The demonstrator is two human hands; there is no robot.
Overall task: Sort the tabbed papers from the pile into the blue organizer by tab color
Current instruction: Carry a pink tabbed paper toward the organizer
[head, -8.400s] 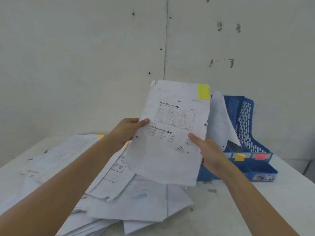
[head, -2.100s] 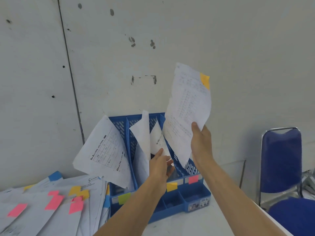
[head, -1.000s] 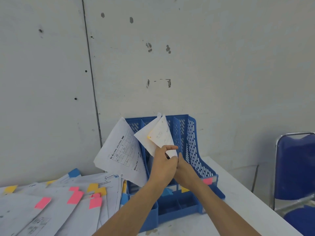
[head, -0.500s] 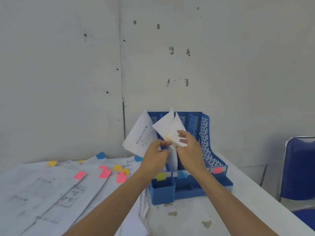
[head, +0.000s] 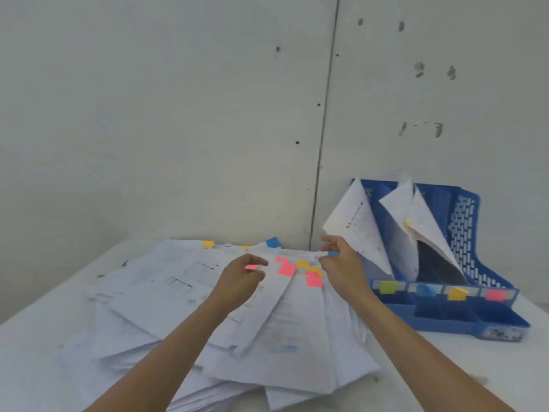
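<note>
The pile [head: 184, 295] lay fanned on the table [head: 445, 361], so its coloured tabs showed along the far edge and were easy to read. The left hand [head: 242, 278] pinched a pink tab [head: 252, 266] there. The right hand [head: 344, 270] pinched a blue tab [head: 333, 253] at the pile's right corner (the blur left both grasps a little uncertain). The blue organizer [head: 463, 321] stood just beside the pile, against the wall. One filed sheet [head: 353, 227] leaned out above the right hand, so lifting there needed care. Bare table showed in front of the organizer.
</note>
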